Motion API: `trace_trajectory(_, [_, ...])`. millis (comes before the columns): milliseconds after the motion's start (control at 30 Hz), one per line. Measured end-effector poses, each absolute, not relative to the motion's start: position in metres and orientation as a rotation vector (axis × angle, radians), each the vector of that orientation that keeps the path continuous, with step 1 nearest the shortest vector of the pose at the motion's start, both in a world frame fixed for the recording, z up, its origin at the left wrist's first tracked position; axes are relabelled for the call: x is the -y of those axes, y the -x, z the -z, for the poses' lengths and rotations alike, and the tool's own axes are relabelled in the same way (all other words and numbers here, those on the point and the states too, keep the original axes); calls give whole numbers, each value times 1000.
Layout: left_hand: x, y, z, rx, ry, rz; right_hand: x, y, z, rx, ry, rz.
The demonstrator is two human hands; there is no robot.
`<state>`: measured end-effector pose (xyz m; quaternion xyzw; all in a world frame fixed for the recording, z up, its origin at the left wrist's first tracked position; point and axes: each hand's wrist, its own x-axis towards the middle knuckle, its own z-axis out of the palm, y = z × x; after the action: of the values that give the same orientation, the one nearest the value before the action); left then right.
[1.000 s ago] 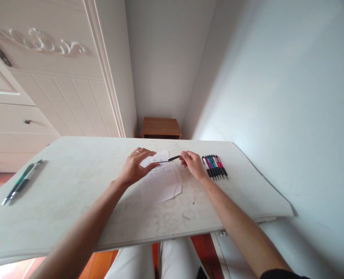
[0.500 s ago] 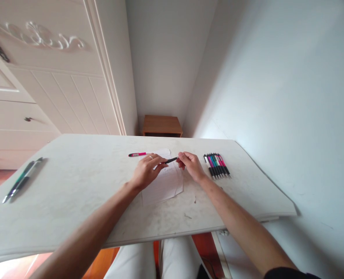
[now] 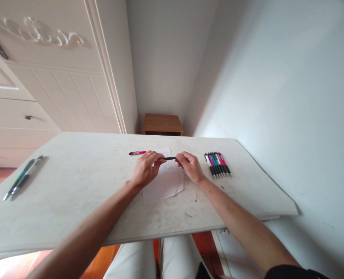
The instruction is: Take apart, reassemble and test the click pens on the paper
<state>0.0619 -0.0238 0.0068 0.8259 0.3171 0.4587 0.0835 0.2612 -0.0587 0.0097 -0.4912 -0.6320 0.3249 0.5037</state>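
Between my hands, above the paper, is a slim pen with a black section [image 3: 169, 158] showing; its two ends are hidden in my fingers. My left hand [image 3: 147, 166] pinches its left end, and a ring shows on one finger. On the other end, my right hand [image 3: 190, 166] is closed. Under the hands lie sheets of white paper [image 3: 163, 188] with handwriting near the top. A pink and black pen part [image 3: 137, 153] rests on the table just beyond my left hand, its right end close to the fingers.
Right of my right hand, several pens [image 3: 217, 164] with black grips lie in a neat row. Two more pens [image 3: 23, 177] are at the table's left end. Small dark scraps [image 3: 188, 215] dot the white table [image 3: 87, 186]. A wall borders the right side; a cabinet stands left.
The pen between my hands has turned from slanting up rightward to nearly level. Both hands stay in almost the same place, still holding it.
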Motion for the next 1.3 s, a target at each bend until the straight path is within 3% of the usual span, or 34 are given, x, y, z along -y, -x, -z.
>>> trace_trajectory(967, [30, -64, -13, -865, -2340, -1244, 68, -257, -14, 1675, 1135, -504])
trace_trajectory(1300, [31, -66, -15, -1037, -2228, -1223, 64, -256, -8, 1684, 1075, -488])
